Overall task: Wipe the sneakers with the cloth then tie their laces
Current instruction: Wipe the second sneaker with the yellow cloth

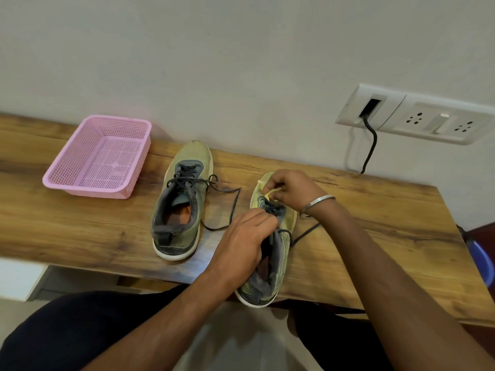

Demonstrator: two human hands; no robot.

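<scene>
Olive-green, the right sneaker [270, 253] lies at the wooden bench's [375, 223] near edge; the left hand [243, 242] grips its collar, while the right hand [289, 188] pinches a yellow cloth [271, 193] against its toe. The left sneaker [182, 202] sits unlaced beside a pink basket [99, 156].

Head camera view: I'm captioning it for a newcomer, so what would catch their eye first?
Both hands work on the right olive-green sneaker at the wooden table's near edge: left hand grips its collar, right hand pinches a yellow cloth. A pink plastic basket sits far left.
</scene>
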